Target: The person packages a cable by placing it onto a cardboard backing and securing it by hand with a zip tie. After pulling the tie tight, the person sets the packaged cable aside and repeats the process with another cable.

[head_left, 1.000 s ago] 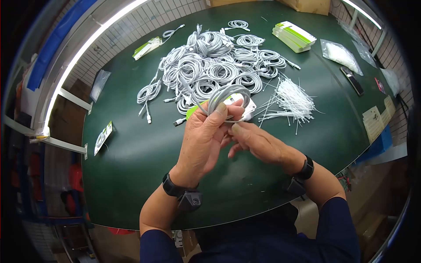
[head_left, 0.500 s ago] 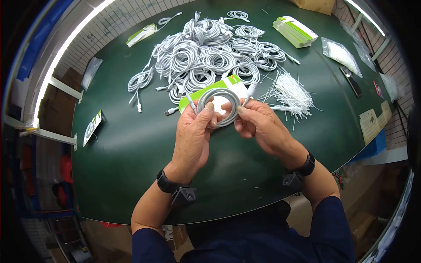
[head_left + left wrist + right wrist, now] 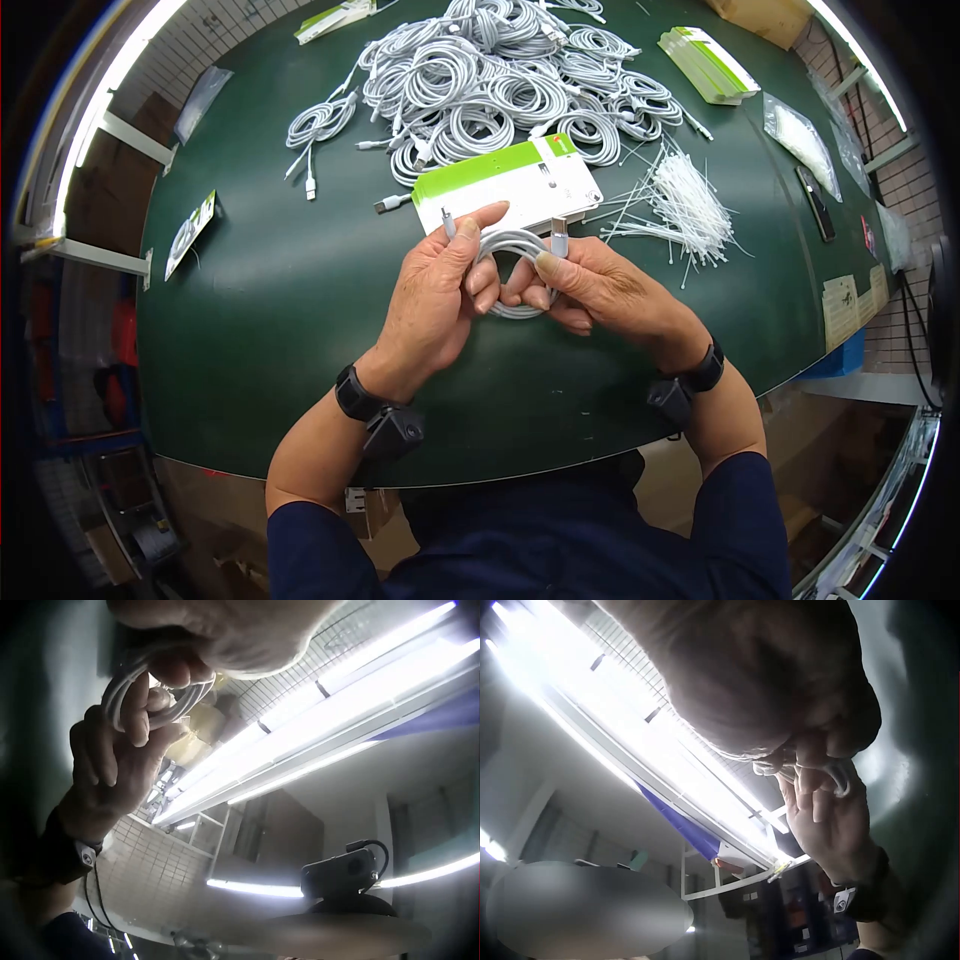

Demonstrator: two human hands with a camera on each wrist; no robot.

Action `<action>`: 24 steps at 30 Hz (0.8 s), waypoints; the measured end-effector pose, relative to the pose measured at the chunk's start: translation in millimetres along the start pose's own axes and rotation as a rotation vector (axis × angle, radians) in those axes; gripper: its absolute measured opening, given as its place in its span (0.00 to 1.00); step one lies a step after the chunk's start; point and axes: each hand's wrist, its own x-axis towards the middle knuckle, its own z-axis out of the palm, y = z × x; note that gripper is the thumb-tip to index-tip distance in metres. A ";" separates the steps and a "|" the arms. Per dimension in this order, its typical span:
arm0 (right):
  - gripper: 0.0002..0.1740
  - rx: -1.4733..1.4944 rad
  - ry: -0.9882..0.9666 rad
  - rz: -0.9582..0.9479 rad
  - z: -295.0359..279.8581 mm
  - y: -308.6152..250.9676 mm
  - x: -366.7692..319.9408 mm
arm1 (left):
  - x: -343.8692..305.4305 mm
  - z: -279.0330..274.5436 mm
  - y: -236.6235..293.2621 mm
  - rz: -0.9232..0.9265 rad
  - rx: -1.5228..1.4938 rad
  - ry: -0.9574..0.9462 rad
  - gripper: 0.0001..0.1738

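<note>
Both hands hold one coiled grey-white cable above the near part of the green table. My left hand pinches the coil's left side between thumb and fingers, with a slim plug sticking up beside the thumb. On the opposite side, my right hand grips the coil, its thumb lying below an upright USB plug with a metal end. Fingers of both hands reach through the loop. In the left wrist view the coil loops around fingertips. Just beyond the hands lie green-and-white packaging cards.
A large heap of coiled cables covers the table's back middle. White cable ties lie loose to the right. Farther right are a card stack, a plastic bag and a phone. A packaged cable lies at left.
The right hand has shifted from the coil's lower side to its right side and now holds the USB plug end upright. The coil has come nearer the body, uncovering the packaging cards.
</note>
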 end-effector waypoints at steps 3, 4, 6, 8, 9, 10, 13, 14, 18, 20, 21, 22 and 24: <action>0.31 0.000 -0.118 0.038 0.9 1.6 -0.2 | -3.0 -13.8 3.7 -0.035 0.144 -0.070 0.30; 0.32 0.034 -0.132 0.067 0.5 2.0 -0.4 | -5.6 -13.6 6.1 -0.040 0.158 -0.078 0.30; 0.32 0.102 -0.164 0.127 0.1 0.5 -1.3 | -11.3 -11.9 10.8 -0.046 0.183 -0.095 0.30; 0.30 0.039 -0.151 0.136 1.6 -1.7 0.0 | -10.8 -13.8 8.7 -0.044 0.114 -0.088 0.30; 0.29 -0.033 -0.163 0.139 -0.8 -3.7 1.8 | -7.8 -16.0 8.1 -0.055 0.085 -0.080 0.30; 0.28 -0.107 -0.174 0.138 -2.6 -4.7 4.2 | -6.7 -17.3 7.5 -0.063 0.059 -0.074 0.30; 0.28 -0.239 -0.236 0.136 -4.6 2.2 5.6 | -12.0 -5.9 6.4 -0.054 0.423 -0.097 0.26; 0.28 -0.264 -0.255 0.144 -7.4 8.2 3.9 | -12.3 -3.4 6.2 -0.052 0.545 -0.108 0.26; 0.28 -0.378 -0.372 0.162 -11.7 9.9 1.6 | -13.0 -11.7 8.8 -0.055 0.932 -0.268 0.30; 0.27 -0.436 -0.345 0.189 -6.0 4.3 0.2 | -14.5 -11.2 5.2 0.012 1.014 -0.250 0.25; 0.27 -0.464 -0.332 0.202 -3.1 2.4 -0.2 | -15.5 -11.9 3.1 0.028 1.011 -0.232 0.22; 0.26 -0.465 -0.306 0.209 -0.2 0.9 -0.1 | -16.0 -12.9 1.2 0.045 1.009 -0.215 0.20; 0.25 -0.468 -0.250 0.220 4.2 -1.0 0.0 | -15.9 -18.1 -6.4 0.120 0.988 -0.150 0.15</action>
